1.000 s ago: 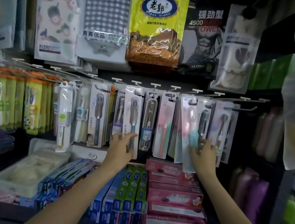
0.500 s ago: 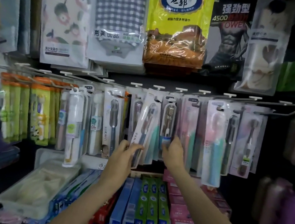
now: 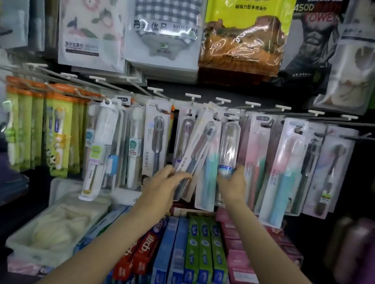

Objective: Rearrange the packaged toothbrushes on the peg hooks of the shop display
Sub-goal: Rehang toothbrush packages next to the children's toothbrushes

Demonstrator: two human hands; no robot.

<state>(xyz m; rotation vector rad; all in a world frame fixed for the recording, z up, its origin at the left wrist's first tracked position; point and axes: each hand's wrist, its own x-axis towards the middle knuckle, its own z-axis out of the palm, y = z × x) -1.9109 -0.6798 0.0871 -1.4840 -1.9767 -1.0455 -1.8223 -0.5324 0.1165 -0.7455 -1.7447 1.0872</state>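
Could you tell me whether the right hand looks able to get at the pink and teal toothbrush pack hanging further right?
Probably yes: the right hand holds a clear toothbrush pack, but the pink and teal pack hangs in front, unobstructed.

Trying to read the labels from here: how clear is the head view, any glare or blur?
Head view: glare streaks the yellow pouch and checked towel pack; left edge, around the green toothbrush packs, smears with motion blur; right side falls into shadow; wide-angle lens fans the peg hooks; the tilted pack by the left hand is soft.
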